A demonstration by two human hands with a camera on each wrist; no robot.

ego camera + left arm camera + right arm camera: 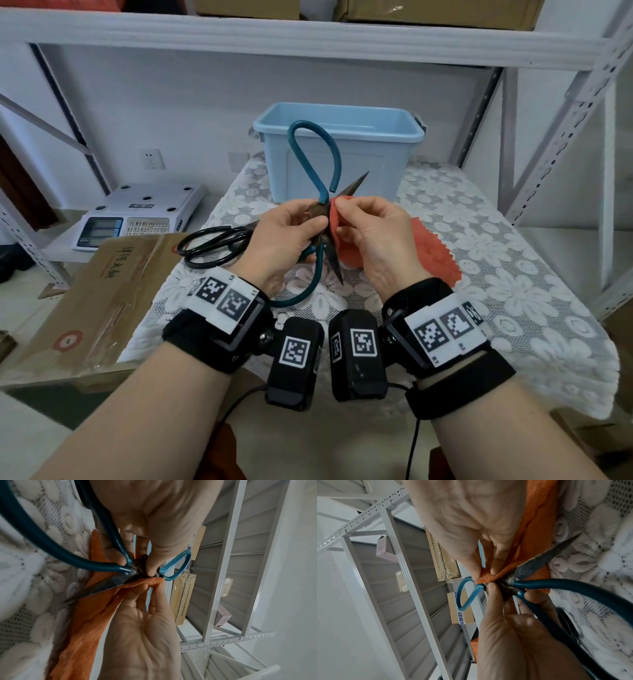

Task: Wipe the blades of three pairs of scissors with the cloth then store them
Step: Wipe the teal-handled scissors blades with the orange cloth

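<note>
Teal-handled scissors [320, 205] are spread wide above the lace-covered table [496, 291], one handle loop up, the other down. My left hand [301, 222] grips them at the pivot [135, 569], thumb on the joint. My right hand [346, 214] pinches a fold of the orange cloth [435, 250] against the base of a dark blade [539, 562]. The rest of the cloth [82, 622] hangs to the table. Black scissors [212, 243] lie on the table, left of my left hand. A light blue bin [342, 144] stands behind the hands.
A digital scale [137, 216] sits on a low shelf at the left, with a flat cardboard box [102, 291] leaning by the table's left edge. White metal shelf uprights [565, 137] flank the table. Boxes sit on the shelf overhead.
</note>
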